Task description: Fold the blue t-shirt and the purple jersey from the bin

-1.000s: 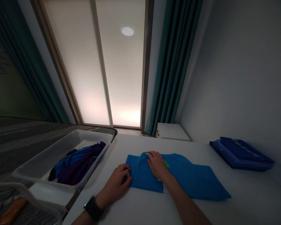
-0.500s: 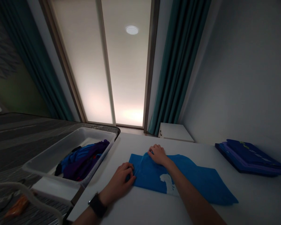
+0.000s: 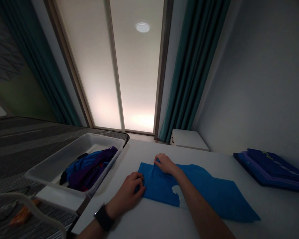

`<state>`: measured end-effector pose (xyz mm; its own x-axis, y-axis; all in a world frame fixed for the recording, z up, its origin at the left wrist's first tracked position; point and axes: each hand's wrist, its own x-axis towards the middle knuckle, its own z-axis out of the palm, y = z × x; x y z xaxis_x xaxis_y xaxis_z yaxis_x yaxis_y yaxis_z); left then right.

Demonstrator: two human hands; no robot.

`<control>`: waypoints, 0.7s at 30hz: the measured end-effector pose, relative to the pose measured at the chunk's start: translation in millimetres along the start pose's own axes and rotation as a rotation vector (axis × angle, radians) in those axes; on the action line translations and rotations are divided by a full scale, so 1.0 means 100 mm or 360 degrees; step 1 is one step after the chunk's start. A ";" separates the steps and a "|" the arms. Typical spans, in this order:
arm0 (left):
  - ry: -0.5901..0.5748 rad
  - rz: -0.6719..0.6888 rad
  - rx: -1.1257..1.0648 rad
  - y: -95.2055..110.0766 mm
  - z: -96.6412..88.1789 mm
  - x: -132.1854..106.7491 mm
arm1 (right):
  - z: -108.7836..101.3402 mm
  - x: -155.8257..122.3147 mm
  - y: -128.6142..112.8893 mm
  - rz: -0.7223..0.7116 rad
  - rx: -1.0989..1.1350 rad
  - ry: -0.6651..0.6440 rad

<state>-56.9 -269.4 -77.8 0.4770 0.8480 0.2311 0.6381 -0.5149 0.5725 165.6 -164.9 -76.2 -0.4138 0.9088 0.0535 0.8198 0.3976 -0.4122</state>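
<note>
bright-blue folded cloth garment [image 3: 161, 186] lies flat on smooth white worktop [image 3: 149, 222]. right hand [image 3: 164, 164] pinches its far edge, a crease raised there; left hand [image 3: 131, 190] curls at its left end, touching, cannot tell whether gripping. blue-and-purple folded fabric stack [image 3: 274, 171] sits well right.

Garment [image 3: 209, 187] on the table [image 3: 149, 220], between bin [image 3: 46, 166] of clothes [image 3: 89, 169] at left and clothing stack [image 3: 276, 169] at right.

2 bright panels [image 3: 139, 73], teal curtains [image 3: 198, 66]
</note>
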 end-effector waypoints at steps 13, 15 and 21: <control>-0.0053 0.0033 -0.0068 0.04 -0.06 -0.05 | 0.05 -0.01 0.14 0.0281 -0.0195 0.0149; -0.0054 0.0065 0.0003 0.05 -0.06 -0.06 | 0.06 -0.03 0.12 0.0290 -0.0237 0.0168; 0.0051 0.0094 0.0221 0.02 -0.06 -0.11 | 0.10 -0.04 0.07 0.0285 -0.0305 0.0181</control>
<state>-64.5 -278.8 -74.8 0.4981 0.8181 0.2874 0.6881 -0.5747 0.4431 169.4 -167.2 -88.3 -0.2172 0.9708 0.1014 0.9402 0.2360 -0.2454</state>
